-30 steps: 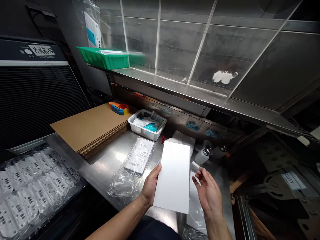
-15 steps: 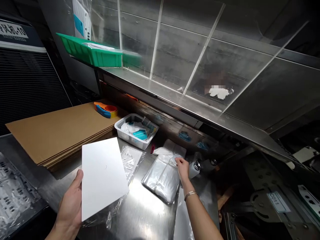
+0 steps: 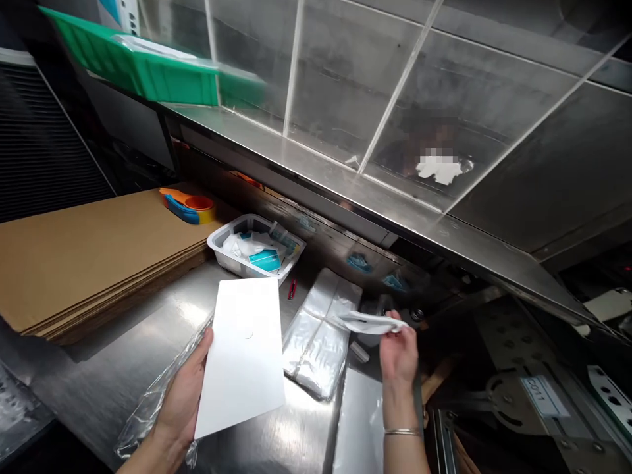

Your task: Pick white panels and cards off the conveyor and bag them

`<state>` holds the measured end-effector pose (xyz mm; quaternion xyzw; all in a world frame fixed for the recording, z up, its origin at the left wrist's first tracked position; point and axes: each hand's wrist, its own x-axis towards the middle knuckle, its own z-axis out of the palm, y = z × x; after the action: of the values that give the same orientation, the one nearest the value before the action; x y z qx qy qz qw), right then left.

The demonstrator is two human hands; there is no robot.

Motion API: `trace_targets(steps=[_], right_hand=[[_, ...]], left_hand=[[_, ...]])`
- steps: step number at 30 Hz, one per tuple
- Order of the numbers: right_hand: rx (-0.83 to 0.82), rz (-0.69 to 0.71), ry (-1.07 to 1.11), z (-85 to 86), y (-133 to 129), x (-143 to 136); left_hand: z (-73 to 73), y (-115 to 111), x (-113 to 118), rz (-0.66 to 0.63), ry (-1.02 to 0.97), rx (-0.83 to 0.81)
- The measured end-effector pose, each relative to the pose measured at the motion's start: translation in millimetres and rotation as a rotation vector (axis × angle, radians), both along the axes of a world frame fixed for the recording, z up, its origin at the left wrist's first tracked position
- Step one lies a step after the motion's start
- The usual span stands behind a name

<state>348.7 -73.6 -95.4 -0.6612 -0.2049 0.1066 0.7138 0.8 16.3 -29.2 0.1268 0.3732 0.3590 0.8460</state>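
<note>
My left hand [image 3: 180,395] grips a flat white panel [image 3: 244,355] by its left edge, thumb on the front; a small curved mark shows on its face. Clear plastic film [image 3: 160,395] hangs behind that hand. My right hand [image 3: 399,349] pinches the end of a thin white strip or cloth [image 3: 368,322], which reaches left over a tied stack of clear plastic bags [image 3: 318,342]. Whether the strip is joined to the stack I cannot tell. A white sheet [image 3: 359,421] lies just left of my right wrist.
Behind the panel stands a white tray [image 3: 241,266] with wrappers. Cardboard sheets [image 3: 99,250] at the left bear a tape dispenser [image 3: 190,205]. A green tray [image 3: 168,79] sits on the ledge. Near the bags are a red object [image 3: 291,289] and bottles [image 3: 417,316].
My left hand and the panel have moved right, nearer the bags. My right hand has moved right, drawing out the white strip. The view has shifted.
</note>
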Motion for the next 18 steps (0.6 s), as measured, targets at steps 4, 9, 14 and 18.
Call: trace_targets(steps=[4, 9, 14, 18], right_hand=[[-0.118, -0.080, -0.073, 16.8, -38.8, 29.1], [-0.439, 0.025, -0.355, 5.7, -22.9, 40.9], [-0.707, 0.107, -0.594, -3.6, -12.4, 40.4], [-0.849, 0.182, -0.719, -5.8, -18.4, 38.2]], left_hand=[[5.2, -6.6, 30.3, -0.169, -0.055, -0.050], [18.4, -18.2, 56.9, -0.273, -0.099, -0.062], [26.6, -23.1, 63.9, -0.270, -0.123, -0.062], [22.9, -26.4, 64.9, -0.205, -0.198, -0.082]])
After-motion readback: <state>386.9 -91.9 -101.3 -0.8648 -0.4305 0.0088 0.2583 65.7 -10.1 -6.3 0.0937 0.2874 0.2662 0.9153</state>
